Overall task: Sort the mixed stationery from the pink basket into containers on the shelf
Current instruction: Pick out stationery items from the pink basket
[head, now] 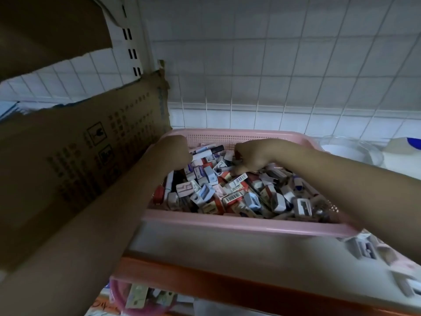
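Where the 2 hands dip into the pink basket [227, 222], much is hidden: the left hand [174, 149] shows only its knuckled back, its fingers curled under at the basket's far left corner, and whether they grip anything I cannot tell. The right hand [252, 157] reaches in from the right, fingers bent down into the heap and seemingly pinching a small dark piece, though blur makes that uncertain. Both forearms run out of the frame at the bottom.

The basket is pale pink plastic, rectangular, with a perforated far wall and a smooth rolled rim; its long axis runs left to right across the shelf [205, 249] it stands on. It is filled with mixed stationery [227, 190]: small boxy sharpeners, barcoded red and white packets, and 1 dark-capped marker [208, 150] lying lengthwise left to right by the far wall.

A brown cardboard box [75, 165], printed with dots and handling symbols, stands just left of the basket. A few more sharpeners [362, 247] lie blurred on the shelf at the right. White tiles [273, 65] cover the wall behind.
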### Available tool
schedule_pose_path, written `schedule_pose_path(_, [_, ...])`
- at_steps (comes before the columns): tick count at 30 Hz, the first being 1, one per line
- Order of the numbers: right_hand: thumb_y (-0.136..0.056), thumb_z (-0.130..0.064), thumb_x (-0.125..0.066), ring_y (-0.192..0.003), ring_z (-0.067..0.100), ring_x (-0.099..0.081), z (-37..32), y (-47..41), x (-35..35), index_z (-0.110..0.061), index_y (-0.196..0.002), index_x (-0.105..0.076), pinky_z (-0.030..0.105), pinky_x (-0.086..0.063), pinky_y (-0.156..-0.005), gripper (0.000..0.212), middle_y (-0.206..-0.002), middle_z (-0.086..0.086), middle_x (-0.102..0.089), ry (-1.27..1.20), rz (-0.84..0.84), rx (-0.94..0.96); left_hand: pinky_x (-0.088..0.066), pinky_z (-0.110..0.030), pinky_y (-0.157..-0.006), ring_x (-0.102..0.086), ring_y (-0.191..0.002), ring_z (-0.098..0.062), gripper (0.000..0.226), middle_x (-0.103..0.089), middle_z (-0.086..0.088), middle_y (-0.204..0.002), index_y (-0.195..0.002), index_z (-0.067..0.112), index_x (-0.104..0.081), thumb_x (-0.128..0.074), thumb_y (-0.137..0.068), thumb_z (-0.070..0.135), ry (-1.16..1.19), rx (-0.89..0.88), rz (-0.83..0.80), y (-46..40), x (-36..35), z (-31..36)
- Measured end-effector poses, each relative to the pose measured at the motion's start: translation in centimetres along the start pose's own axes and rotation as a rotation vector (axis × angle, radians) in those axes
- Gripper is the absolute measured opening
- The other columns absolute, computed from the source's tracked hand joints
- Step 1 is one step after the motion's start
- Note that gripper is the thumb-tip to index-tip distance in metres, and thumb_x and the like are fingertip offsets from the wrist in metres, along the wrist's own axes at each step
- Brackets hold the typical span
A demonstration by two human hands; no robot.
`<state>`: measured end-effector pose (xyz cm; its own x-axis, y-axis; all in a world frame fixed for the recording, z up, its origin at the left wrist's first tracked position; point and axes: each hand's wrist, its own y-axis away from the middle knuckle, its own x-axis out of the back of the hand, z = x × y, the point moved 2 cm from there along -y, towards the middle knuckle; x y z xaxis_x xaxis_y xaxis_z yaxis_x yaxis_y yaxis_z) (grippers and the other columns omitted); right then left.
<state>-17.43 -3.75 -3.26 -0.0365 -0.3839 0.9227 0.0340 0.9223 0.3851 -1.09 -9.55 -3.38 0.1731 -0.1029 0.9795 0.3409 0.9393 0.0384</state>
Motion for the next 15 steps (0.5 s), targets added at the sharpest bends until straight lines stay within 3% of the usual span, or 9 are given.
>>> schedule_pose_path(3, [-0.090, -0.041, -0.059, -0.114, 0.028, -0.053, 0.4, 0.3, 0.2, -0.003, -0.128, -0.050, 0.030, -0.042, -0.087, 0.055, -0.129, 0.012, -0.055, 0.023, 0.075, 0.020, -0.030, -0.016, -0.047, -0.050, -0.068, -0.020, 0.029, -0.062, -0.020, -0.108, -0.113, -0.006, -0.059, -0.048, -0.096, 0.015, 0.008, -0.080, 0.035, 0.6, 0.8, 0.3])
schedule_pose_path(6, [-0.090, -0.044, -0.056, -0.115, 0.026, -0.052, 1.4, 2.1, 0.5, -0.011, -0.132, -0.048, 0.027, -0.040, -0.086, 0.054, -0.131, 0.008, -0.055, -0.005, 0.177, 0.062, -0.029, -0.018, -0.051, -0.042, -0.063, -0.015, 0.024, -0.064, -0.019, -0.106, -0.088, 0.005, -0.062, -0.045, -0.098, 0.019, -0.009, -0.226, 0.065, 1.0, 1.3, 1.3])
schedule_pose_path(8, [-0.091, -0.048, -0.053, -0.116, 0.024, -0.052, 2.4, 3.9, 0.6, -0.014, -0.135, -0.046, 0.029, -0.041, -0.091, 0.057, -0.133, 0.006, -0.054, -0.002, 0.159, 0.055, -0.031, -0.023, -0.056, -0.042, -0.066, -0.013, 0.027, -0.063, -0.013, -0.097, -0.074, 0.014, -0.050, -0.042, -0.098, 0.024, -0.076, -0.293, 0.068, 1.1, 0.8, 1.9])
schedule_pose_path(11, [-0.084, -0.060, -0.051, -0.115, 0.022, -0.055, 3.5, 6.8, -0.7, -0.016, -0.142, -0.036, 0.033, -0.045, -0.097, 0.074, -0.136, 0.004, -0.051, -0.008, -0.055, -0.017, -0.034, -0.019, -0.062, -0.048, -0.077, -0.011, 0.021, -0.060, -0.006, -0.101, -0.096, 0.015, -0.055, -0.041, -0.098, 0.030, -0.192, -0.310, 0.107, 1.1, -0.2, 2.1])
schedule_pose_path(13, [-0.078, -0.062, -0.058, -0.120, 0.021, -0.052, 3.9, 8.2, -2.1, -0.017, -0.148, -0.020, 0.034, -0.044, -0.100, 0.092, -0.142, 0.002, -0.046, -0.009, -0.168, -0.017, -0.042, -0.027, -0.080, -0.053, -0.101, -0.020, 0.036, -0.056, -0.008, -0.117, -0.118, 0.014, -0.054, -0.044, -0.096, 0.041, -0.305, -0.338, 0.176, 1.7, -0.6, 2.4])
schedule_pose_path(15, [-0.077, -0.054, -0.066, -0.126, 0.020, -0.047, 4.2, 8.6, -3.0, -0.019, -0.151, -0.006, 0.032, -0.042, -0.102, 0.102, -0.145, 0.002, -0.041, 0.029, -0.178, 0.015, -0.041, -0.032, -0.086, -0.053, -0.105, -0.022, 0.047, -0.053, -0.008, -0.121, -0.123, 0.014, -0.052, -0.051, -0.091, 0.049, -0.287, -0.390, 0.162, 2.8, -0.3, 3.0])
